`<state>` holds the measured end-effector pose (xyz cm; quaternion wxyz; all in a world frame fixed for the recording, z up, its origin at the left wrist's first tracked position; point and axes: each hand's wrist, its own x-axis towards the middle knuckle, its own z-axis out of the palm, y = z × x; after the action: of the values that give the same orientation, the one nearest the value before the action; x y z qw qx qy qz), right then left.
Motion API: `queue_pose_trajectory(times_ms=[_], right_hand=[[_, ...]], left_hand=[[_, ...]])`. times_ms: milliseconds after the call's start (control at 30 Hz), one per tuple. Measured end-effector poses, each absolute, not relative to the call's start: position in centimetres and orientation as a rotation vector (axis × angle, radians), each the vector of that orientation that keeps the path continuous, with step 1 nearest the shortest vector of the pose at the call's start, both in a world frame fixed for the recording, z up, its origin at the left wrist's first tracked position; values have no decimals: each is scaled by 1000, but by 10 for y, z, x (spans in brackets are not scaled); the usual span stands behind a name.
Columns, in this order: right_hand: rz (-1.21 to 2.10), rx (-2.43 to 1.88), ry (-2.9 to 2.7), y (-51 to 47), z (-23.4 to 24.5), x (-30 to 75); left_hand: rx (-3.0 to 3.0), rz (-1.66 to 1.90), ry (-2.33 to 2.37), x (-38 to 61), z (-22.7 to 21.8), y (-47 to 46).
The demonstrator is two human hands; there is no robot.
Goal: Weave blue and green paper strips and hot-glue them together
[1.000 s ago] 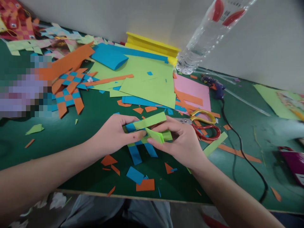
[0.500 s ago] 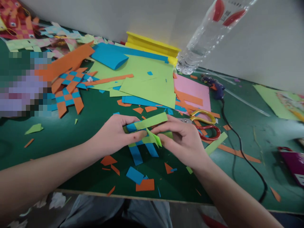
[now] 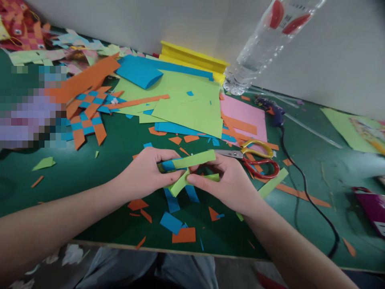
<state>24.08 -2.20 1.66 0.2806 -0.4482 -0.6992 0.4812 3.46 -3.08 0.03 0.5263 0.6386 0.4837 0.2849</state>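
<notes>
Both hands meet over the green table (image 3: 99,188), holding a small weave of blue and light-green paper strips (image 3: 183,176). My left hand (image 3: 147,172) pinches the weave's left side with thumb and fingers. My right hand (image 3: 225,182) grips its right side, the thumb pressing a folded green strip (image 3: 179,185) down across the blue ones. One green strip (image 3: 195,159) sticks out above the fingers, and two blue strip ends (image 3: 173,200) hang below.
Scissors (image 3: 255,158) with yellow and red handles lie just right of my right hand. Sheets of green, blue, pink and orange paper (image 3: 186,108) lie behind, with a clear plastic bottle (image 3: 258,48), a glue gun (image 3: 275,112) and its black cord (image 3: 303,188). A finished orange-blue weave (image 3: 87,116) and paper scraps are scattered around.
The green strip held by my right hand has been folded from pointing right to lying down-left across the weave. Both hands stay in place on the weave.
</notes>
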Motion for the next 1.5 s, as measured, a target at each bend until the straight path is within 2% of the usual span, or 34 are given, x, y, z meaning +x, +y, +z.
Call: queue_pose_trajectory(times_ms=[467, 733, 967, 1233, 1500], right_hand=[[1601, -1128, -1739, -18, 20, 246], [1349, -1258, -1891, -24, 24, 242], [1277, -1313, -1786, -23, 21, 242], [1087, -1366, -1922, -25, 25, 241], [1085, -1362, -1922, -26, 24, 240]], left_hand=[[1603, 788, 1052, 36, -3, -32], [1578, 729, 1104, 35, -3, -33], [1489, 756, 1102, 36, -1, -31], [1429, 714, 1161, 35, 1, -34], [1406, 705, 1139, 38, 3, -31]])
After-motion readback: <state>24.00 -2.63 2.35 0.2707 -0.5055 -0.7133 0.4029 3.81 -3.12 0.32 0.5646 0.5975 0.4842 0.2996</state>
